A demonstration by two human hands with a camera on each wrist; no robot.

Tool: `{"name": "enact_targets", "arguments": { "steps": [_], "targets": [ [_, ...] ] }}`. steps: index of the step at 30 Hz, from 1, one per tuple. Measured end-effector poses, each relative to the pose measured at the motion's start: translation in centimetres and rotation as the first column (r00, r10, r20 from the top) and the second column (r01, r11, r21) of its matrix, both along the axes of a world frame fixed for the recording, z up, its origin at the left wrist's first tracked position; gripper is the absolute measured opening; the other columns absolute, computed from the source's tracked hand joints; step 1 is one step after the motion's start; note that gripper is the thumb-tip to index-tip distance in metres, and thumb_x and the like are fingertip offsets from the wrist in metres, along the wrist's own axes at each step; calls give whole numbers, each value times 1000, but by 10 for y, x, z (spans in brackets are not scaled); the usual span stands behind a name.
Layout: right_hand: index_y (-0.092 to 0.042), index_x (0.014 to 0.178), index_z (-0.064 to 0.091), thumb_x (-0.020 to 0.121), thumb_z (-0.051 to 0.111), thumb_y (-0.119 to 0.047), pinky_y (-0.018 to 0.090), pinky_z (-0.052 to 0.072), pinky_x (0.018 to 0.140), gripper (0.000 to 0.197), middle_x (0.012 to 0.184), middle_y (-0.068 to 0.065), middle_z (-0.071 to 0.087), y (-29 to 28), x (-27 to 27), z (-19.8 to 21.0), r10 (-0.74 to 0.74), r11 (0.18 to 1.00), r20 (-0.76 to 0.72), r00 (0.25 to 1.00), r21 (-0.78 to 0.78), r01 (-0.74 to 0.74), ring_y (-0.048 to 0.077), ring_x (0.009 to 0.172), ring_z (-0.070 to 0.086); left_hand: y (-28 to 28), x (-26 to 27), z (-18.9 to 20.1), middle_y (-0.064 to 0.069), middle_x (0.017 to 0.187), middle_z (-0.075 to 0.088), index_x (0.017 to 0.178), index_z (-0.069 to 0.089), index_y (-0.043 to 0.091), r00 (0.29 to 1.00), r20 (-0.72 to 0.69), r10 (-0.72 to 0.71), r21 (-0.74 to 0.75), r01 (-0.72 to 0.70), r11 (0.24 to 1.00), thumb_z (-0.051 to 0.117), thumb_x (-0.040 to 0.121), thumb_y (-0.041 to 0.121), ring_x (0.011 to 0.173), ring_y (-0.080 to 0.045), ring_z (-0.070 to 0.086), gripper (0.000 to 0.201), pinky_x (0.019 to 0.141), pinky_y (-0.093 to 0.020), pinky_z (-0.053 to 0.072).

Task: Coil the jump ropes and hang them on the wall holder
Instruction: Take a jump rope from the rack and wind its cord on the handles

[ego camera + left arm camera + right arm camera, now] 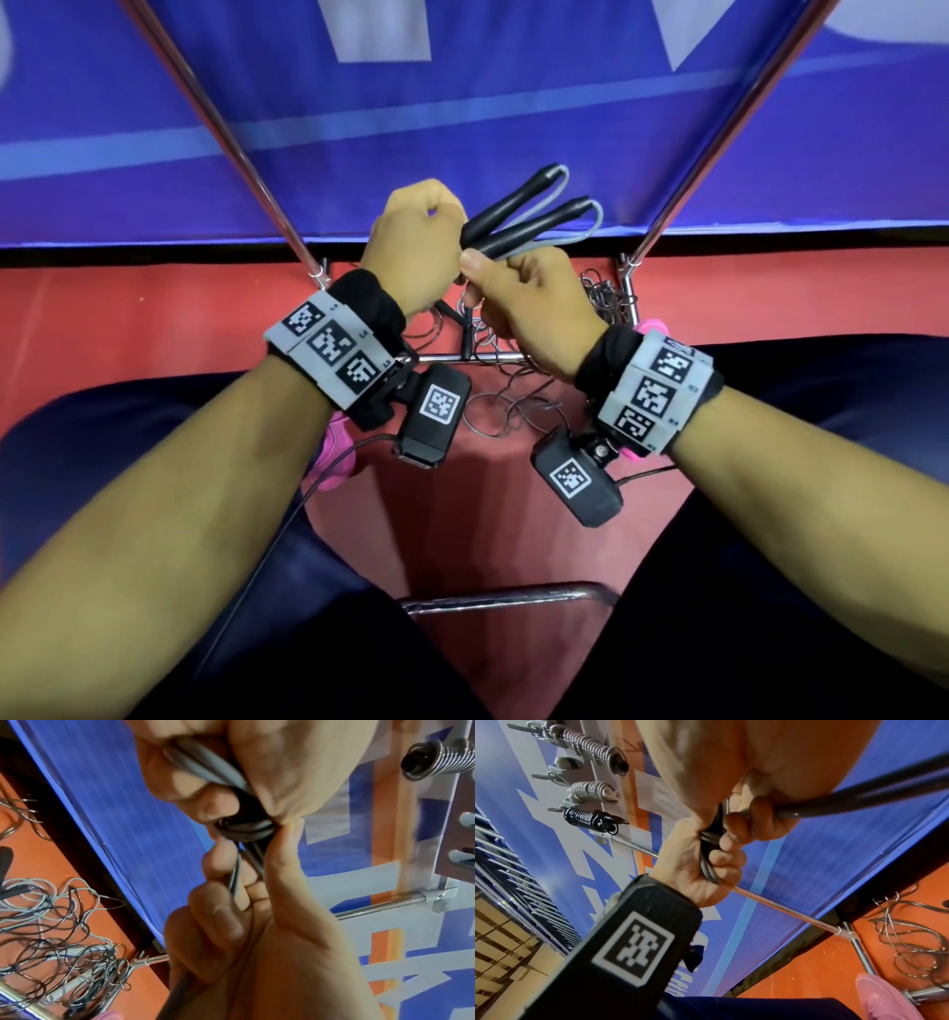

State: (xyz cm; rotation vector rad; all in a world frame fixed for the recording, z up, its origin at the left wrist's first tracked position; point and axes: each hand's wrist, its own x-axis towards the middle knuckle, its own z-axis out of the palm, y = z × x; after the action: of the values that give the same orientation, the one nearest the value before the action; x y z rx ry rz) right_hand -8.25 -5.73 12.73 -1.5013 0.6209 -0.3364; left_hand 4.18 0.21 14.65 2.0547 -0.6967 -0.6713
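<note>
**Head view, with both wrist views.** I see the left hand [411, 246] and the right hand [534, 308] meeting above the red floor [154, 318], both on one jump rope [511, 201].

**Left hand:** the fingers [205, 898] are curled tight round several strands of grey cord [236, 874].

**Right hand:** thumb and fingers are closed on the butt ends of the two black handles [536, 226]. The handles lie side by side and point up and away to the right. At each far tip the cord bends back in a short loop. In my left wrist view, a few turns of cord cross the handles between the two hands.

**Below the hands:** a tangle of loose ropes [493, 406] lies on the floor, around the foot of a metal frame [286, 231].

**Background:** the wall holder [595, 774] shows only in the wrist views. It carries several coiled ropes [588, 819] on its pegs, well apart from the hands, against a blue banner [462, 103].
</note>
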Motion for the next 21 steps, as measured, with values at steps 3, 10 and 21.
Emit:
{"name": "enact_targets", "arguments": {
  "steps": [3, 10, 21],
  "targets": [
    [4, 76, 61, 102, 52, -12, 15, 25, 40, 32, 37, -11, 43, 0, -1, -1, 13, 999, 32, 999, 44, -14, 3, 35, 32, -1, -2, 4, -10, 57, 50, 73, 50, 18, 998, -65, -14, 14, 15, 1000, 39, 87, 22, 42, -23, 35, 19, 41, -25, 25],
    [1, 71, 62, 100, 57, -15, 16, 28, 40, 33, 45, -5, 55, -11, 3, -5, -10, 990, 81, 997, 140, -1, 6, 37, 36, -2, -6, 17, -10, 51, 38, 71, 49, 8, 949, -316, -4, -106, -31, 994, 44, 98, 11, 36, -19, 35, 27, 39, -16, 19],
    [-3, 72, 62, 102, 52, -16, 17, 26, 41, 35, 57, 3, 62, -18, 6, -7, -23, 965, 122, 992, 261, -10, 7, 41, 37, 2, 1, 21, -16, 76, 57, 93, 59, 3, 956, -122, -267, -108, 255, 961, 40, 100, 20, 58, -26, 54, 26, 51, -31, 44]
  ]
}}
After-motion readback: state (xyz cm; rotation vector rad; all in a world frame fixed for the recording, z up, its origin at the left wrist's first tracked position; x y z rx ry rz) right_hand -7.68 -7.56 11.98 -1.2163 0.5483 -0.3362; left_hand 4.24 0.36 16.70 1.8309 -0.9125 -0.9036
